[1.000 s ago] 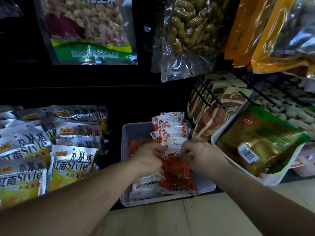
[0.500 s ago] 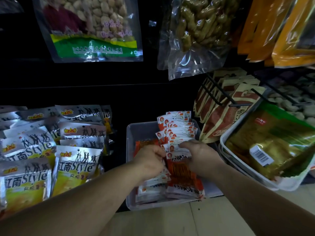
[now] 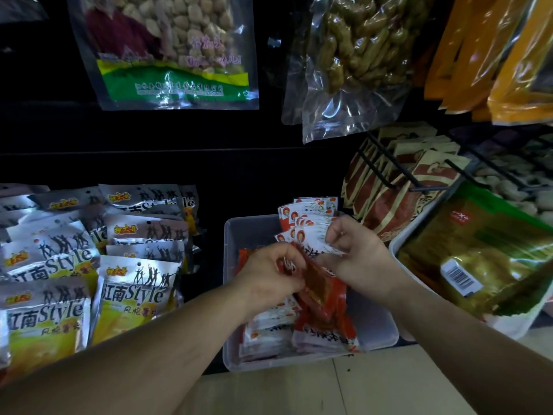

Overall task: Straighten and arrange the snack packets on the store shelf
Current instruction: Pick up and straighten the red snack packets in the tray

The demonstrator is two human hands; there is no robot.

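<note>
Left hand (image 3: 267, 275): fingers curled, pinching the red-and-white snack packets (image 3: 317, 292) at the left edge. Right hand (image 3: 356, 255): fingers curled, pinching white packet tops. Packets: some standing in a row, others flat, inside clear bin (image 3: 250, 232).

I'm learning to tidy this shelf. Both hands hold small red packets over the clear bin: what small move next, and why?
Probably tuck the red packets that the left hand and right hand pinch upright against the standing row at the back of the clear bin; loose packets lie flat in front.
</note>
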